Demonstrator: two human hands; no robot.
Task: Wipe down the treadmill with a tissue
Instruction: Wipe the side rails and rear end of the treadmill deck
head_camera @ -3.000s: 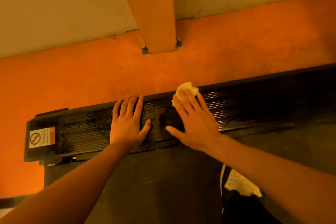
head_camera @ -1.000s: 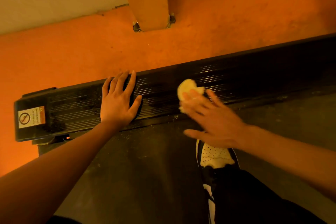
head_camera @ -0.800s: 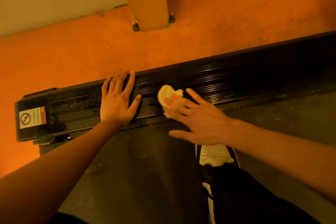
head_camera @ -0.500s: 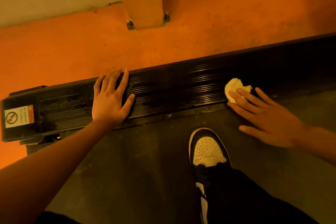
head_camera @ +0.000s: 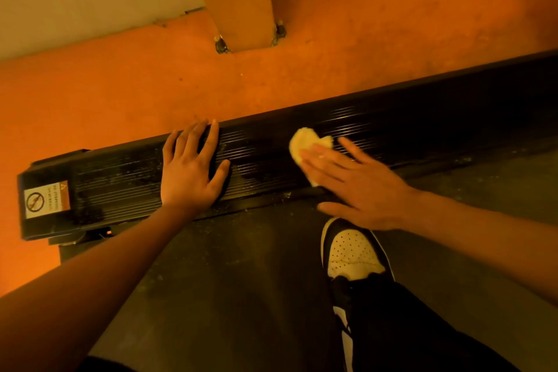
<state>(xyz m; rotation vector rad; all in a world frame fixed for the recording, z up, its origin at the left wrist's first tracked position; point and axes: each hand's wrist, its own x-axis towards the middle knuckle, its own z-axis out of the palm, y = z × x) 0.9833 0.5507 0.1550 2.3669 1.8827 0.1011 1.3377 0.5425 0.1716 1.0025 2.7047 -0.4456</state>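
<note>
While the right hand (head_camera: 359, 187) presses the crumpled tissue (head_camera: 306, 142) with straight fingers (head_camera: 326, 161) onto the ribbed treadmill rail (head_camera: 422, 130) at frame centre, the left hand (head_camera: 190, 172) rests flat and open on the rail, centre left. Risk: the ridges may drag the small wad from under the fingers, leaving grime near the warning label (head_camera: 45, 201) at the left edge.

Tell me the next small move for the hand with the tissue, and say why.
Probably slide the tissue left along the side rail toward the left hand. The right hand presses it flat with straight fingers, and the rail looks dark there, while pale dusty smudges show beyond the left hand, near the warning sticker.
</note>
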